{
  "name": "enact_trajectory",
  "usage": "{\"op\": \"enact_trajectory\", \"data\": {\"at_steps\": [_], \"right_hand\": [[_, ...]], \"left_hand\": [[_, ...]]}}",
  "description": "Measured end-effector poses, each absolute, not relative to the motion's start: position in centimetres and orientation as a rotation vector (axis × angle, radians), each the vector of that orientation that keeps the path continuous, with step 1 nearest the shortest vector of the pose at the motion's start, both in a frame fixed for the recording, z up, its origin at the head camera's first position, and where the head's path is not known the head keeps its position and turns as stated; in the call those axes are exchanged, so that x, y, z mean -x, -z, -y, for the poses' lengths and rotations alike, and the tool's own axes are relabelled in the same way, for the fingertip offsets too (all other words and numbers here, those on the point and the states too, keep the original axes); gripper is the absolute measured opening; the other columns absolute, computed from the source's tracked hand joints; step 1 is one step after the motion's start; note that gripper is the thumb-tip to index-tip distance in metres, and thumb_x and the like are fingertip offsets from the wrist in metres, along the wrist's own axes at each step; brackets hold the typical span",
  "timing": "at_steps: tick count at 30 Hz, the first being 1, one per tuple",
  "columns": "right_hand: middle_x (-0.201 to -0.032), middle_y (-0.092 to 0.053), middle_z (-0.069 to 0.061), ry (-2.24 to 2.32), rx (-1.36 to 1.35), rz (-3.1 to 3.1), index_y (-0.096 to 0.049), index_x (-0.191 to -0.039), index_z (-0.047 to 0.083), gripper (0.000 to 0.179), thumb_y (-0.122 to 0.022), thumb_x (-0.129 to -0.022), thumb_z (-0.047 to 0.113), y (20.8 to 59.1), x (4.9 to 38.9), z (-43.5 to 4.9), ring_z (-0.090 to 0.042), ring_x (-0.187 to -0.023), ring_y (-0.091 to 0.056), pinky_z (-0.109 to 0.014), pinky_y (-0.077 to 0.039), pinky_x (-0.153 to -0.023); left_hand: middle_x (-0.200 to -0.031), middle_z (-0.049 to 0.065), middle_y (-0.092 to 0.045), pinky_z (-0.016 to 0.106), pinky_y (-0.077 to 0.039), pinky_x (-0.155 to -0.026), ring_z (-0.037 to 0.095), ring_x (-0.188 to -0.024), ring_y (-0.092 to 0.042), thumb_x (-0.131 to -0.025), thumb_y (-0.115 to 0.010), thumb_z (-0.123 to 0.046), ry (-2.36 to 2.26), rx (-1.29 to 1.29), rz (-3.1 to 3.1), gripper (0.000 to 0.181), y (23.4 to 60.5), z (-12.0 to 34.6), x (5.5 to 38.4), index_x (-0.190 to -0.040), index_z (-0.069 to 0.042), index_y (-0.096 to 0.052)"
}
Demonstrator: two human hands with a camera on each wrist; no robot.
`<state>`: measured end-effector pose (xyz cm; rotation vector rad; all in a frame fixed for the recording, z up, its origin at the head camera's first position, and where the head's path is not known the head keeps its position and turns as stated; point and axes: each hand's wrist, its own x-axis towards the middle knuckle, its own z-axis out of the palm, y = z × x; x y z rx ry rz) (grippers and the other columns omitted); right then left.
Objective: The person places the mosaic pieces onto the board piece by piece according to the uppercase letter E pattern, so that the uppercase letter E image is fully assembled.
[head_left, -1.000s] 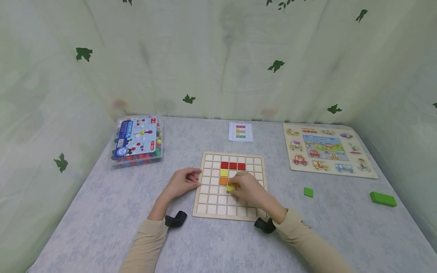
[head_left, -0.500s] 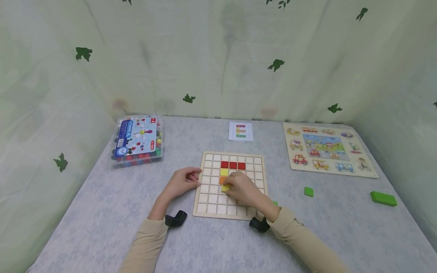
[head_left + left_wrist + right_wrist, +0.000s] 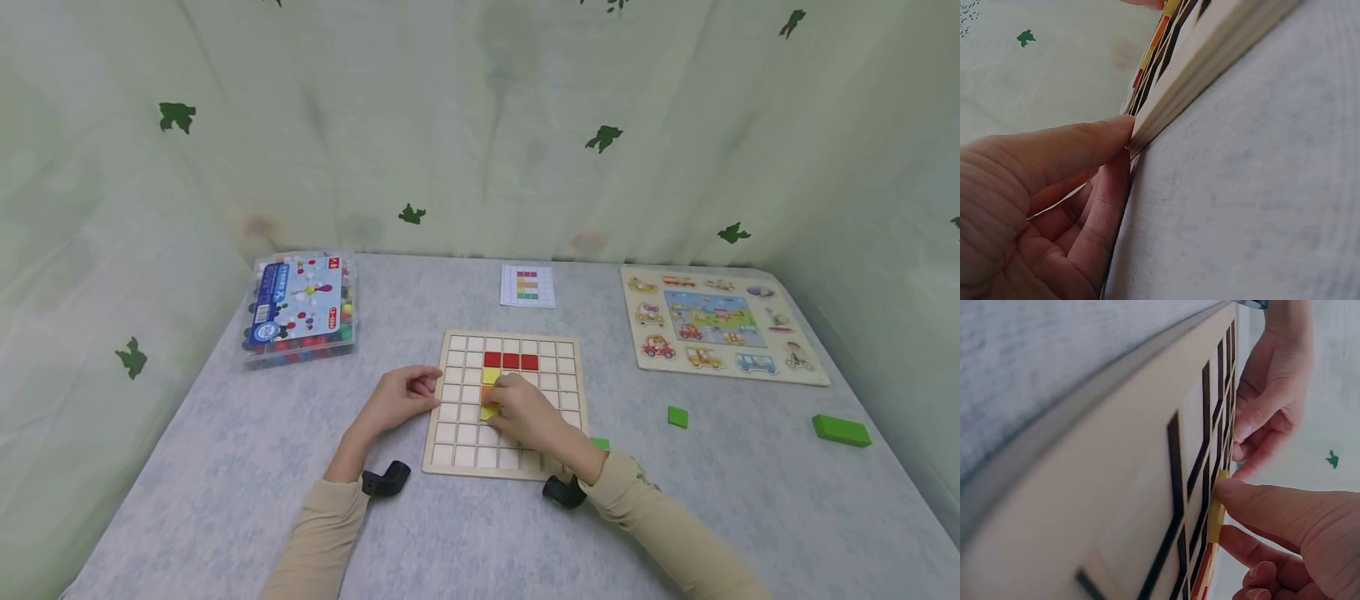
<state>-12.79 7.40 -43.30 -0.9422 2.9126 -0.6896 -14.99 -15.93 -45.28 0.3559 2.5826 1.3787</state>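
A wooden grid board (image 3: 429, 450) lies flat at the middle of the table. My right hand (image 3: 528, 414) is over its middle, pinching a yellow square tile (image 3: 1216, 517) between thumb and fingertip. That tile sits at the grid surface, just below an orange tile (image 3: 485, 394) partly hidden by the fingers. Three red tiles (image 3: 511, 361) form a row farther up, with another yellow tile (image 3: 491, 375) under the leftmost. My left hand (image 3: 396, 398) rests with thumb and index fingertips against the board's left edge, thumb (image 3: 1094, 139) at the upper edge.
A pattern card (image 3: 527, 286) lies behind the board. A clear box of coloured balls (image 3: 300, 300) stands at left, and a picture puzzle board (image 3: 633, 333) at right. Green tiles (image 3: 678, 417) and a green block (image 3: 842, 431) lie on the right side of the table.
My right hand has moved left and slightly down across the grid with the yellow tile, from beside the orange row to below its leftmost tile. My left hand stays at the edge.
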Motion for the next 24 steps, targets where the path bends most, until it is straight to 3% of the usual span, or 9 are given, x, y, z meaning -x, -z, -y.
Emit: {"op": "enact_trajectory", "data": {"at_steps": [11,24], "right_hand": [[-0.090,-0.068,-0.003,0.740,0.990,-2.893,-0.074,-0.092,0.005,0.015,-0.071,-0.078,0.005,43.1,12.7,-8.6,-0.015,-0.085,-0.057,-0.026,-0.049,-0.076],[-0.095,-0.068,-0.008,0.780,0.701,-3.053,-0.072,-0.097,0.002,0.020,-0.073,-0.077,0.004,41.9,11.3,-16.1,-0.022,-0.092,-0.060,-0.036,-0.052,-0.078]], "left_hand": [[-0.093,0.013,-0.063,0.018,-0.047,-0.068,0.012,-0.078,-0.056,-0.080,-0.071,-0.006,-1.382,-0.356,-2.585,0.041,45.3,15.8,14.9,-0.118,0.003,-0.060],[-0.094,0.015,-0.064,0.018,-0.048,-0.069,0.013,-0.079,-0.057,-0.080,-0.070,-0.006,-1.385,-0.360,-2.587,0.041,45.2,15.8,14.9,-0.119,0.003,-0.060]]}}
